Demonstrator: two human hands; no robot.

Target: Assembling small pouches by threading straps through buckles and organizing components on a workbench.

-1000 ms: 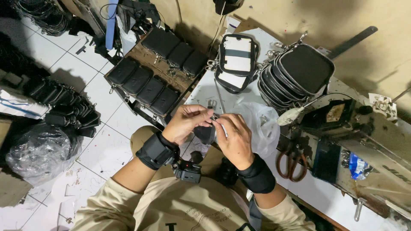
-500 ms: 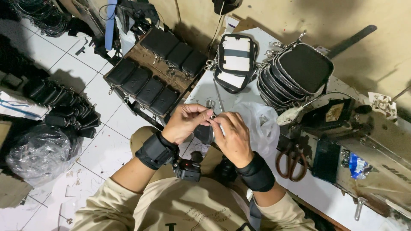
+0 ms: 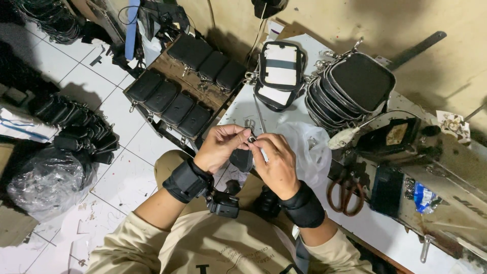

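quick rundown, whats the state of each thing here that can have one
left hand: pinching a small metal ring
right hand: closed on the same ring
small black zip pouch: held between both hands
stacked black zip cases: zipped shut
brown-handled scissors: lying closed
clear plastic bag: crumpled

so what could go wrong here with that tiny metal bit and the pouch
1. The small metal fitting is pinched only at the fingertips of the left hand and right hand; it could slip and drop out of sight onto the white tiled floor.
2. The small black zip pouch hangs half hidden between both hands, so it may twist loose.
3. The crinkled clear plastic bag beside them could snag.
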